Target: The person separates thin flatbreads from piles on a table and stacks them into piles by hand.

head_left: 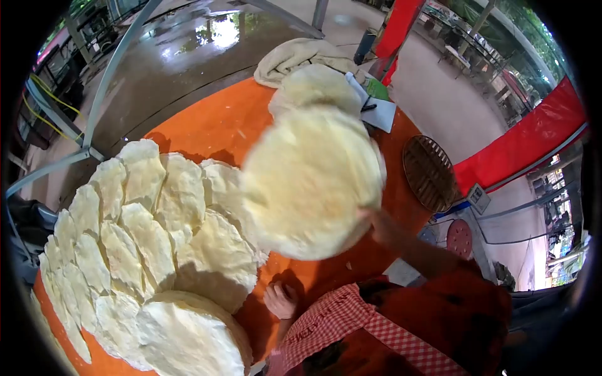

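Observation:
A large round flatbread (310,185), blurred by motion, hangs above the orange table (207,119). My right hand (376,225) grips it by its lower right edge. Near the table's front edge, my left hand (282,299) rests with its fingers curled, beside a thick stack of flatbreads (188,335); whether anything is under the fingers is hidden. Many overlapping flatbreads (141,247) spread over the left part of the table. Behind the raised bread lies another pile of round breads (320,88).
A beige cloth (301,53) lies at the table's far edge, with white paper (380,114) and a pen (369,108) near it. A round woven basket (429,173) is at the right edge. Metal poles (116,62) stand at the left; a red stool (459,238) is at the right.

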A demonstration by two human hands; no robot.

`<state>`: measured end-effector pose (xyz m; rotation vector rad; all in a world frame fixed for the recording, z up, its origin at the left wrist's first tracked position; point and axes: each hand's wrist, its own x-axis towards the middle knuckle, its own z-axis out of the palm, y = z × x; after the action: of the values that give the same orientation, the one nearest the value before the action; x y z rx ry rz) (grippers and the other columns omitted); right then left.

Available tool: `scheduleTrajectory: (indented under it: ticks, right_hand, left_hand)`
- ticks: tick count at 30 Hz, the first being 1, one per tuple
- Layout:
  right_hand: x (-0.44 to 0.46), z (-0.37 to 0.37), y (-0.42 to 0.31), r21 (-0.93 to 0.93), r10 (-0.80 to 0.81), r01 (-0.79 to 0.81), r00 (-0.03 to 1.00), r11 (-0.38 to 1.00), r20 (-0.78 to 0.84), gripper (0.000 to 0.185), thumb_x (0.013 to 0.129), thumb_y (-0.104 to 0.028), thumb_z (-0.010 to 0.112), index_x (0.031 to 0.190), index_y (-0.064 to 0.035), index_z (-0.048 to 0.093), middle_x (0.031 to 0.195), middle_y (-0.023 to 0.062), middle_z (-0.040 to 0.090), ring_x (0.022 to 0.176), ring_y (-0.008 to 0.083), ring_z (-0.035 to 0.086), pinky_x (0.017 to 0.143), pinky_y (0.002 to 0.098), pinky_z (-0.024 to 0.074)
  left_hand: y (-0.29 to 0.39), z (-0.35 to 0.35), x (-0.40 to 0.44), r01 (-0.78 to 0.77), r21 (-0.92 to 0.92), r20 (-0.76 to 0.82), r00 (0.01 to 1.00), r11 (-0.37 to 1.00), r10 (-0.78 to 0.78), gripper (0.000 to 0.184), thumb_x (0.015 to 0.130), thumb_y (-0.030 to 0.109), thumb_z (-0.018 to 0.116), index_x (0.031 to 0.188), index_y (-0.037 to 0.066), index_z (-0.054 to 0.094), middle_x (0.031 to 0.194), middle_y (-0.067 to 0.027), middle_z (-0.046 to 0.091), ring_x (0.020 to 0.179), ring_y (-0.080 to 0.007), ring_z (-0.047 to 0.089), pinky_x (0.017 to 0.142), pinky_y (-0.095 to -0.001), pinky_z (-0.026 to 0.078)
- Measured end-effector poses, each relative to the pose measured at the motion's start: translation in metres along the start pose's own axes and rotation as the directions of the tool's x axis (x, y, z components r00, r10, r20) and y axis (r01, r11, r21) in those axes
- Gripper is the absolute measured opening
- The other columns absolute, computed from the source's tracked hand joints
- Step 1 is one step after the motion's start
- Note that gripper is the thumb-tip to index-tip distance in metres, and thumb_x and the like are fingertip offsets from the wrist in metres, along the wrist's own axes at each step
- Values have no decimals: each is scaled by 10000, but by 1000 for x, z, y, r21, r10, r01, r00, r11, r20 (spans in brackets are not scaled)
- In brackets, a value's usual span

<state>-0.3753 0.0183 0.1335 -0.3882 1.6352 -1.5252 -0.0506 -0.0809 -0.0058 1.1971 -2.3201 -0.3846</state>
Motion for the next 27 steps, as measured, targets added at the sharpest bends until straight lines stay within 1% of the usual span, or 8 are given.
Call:
scheduleTrajectory:
  ticks: [3,7,12,17,18,20,24,27]
  right_hand:
    - [-44,-60,105,175,471,-442,860,880,-197,284,866,-199,650,1051,15,620,1082,156,641,957,242,628,829,373,498]
    - [-45,-9,13,-830,800,-433,599,352,27,351,891,-378,611,808,-39,645,692,65,666,557,127,607,502,222,451]
    - [108,169,-23,-305,261,-90,767,948,586,226,931,-241,549,863,-37,619,781,43,646,630,113,583,559,233,455]
    - [304,409,-3,-61,-48,92,857,994,513,163,863,-214,565,784,-77,608,721,25,604,607,98,531,545,256,421]
    - [387,444,26,-431,-4,301,823,851,567,119,798,-193,615,793,-75,608,720,44,603,631,114,548,537,285,444]
    - [409,519,21,-59,80,-62,924,996,374,169,756,-139,682,882,-39,631,856,104,651,695,173,629,604,308,510]
    - [465,595,42,-346,28,63,968,936,251,301,697,-58,710,986,-1,645,944,154,669,786,279,665,657,388,541]
    - [473,621,31,-34,-8,23,920,999,392,336,722,-21,694,1046,13,610,977,157,655,855,285,655,685,401,551]
  left_hand:
    - [-1,-1,-4,-7,-22,-4,1000,1000,7,220,751,162,603,936,50,562,872,-152,522,776,-353,505,677,-438,405]
    - [-1,4,0,-15,-21,-29,999,1000,14,230,729,174,621,929,68,580,871,-127,540,764,-328,518,663,-428,410]
    - [-2,-2,6,43,-49,-79,996,998,-47,202,697,176,652,871,89,599,852,-90,562,717,-269,536,626,-403,414]
    - [-6,-9,14,70,-24,-33,997,997,-71,207,709,172,644,897,102,595,844,-74,564,694,-255,538,591,-384,414]
    - [-8,-9,14,70,-29,-25,997,997,-71,216,710,172,643,908,102,592,845,-72,565,691,-254,538,587,-383,415]
    - [-13,-5,14,75,-2,25,997,997,-75,241,715,176,638,938,102,585,852,-70,568,679,-248,535,579,-379,412]
    - [-18,-7,22,118,-15,43,992,993,-117,242,715,176,638,938,101,584,852,-72,567,680,-249,534,579,-379,410]
    - [-17,-9,22,139,-37,54,989,990,-137,242,714,177,638,938,101,584,852,-73,567,680,-249,534,579,-378,409]
